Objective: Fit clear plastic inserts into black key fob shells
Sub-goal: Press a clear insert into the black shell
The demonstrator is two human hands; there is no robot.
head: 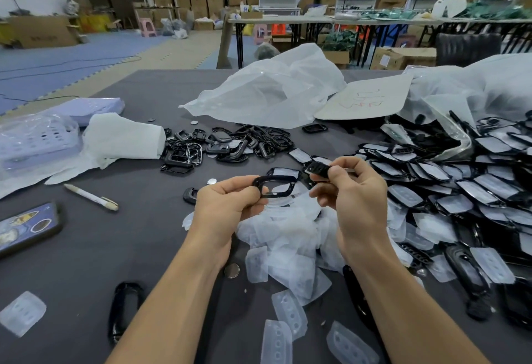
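My left hand [227, 205] pinches one end of a black frame-shaped key fob shell [277, 186] held above the table. Beside it, my right hand [349, 191] grips a second black shell piece [318, 168] between thumb and fingers, close to the frame's right end. Below both hands lies a heap of clear plastic inserts [288, 248]. A pile of empty black frames [230, 145] sits further back. To the right spreads a large pile of shells with inserts in them [460, 191].
The work surface is a grey table [86, 248]. A phone [26, 228] and a pen [90, 196] lie at left. White plastic bags [267, 96] sit behind. Coin cells [231, 271] and a loose black frame [123, 309] lie near my forearms.
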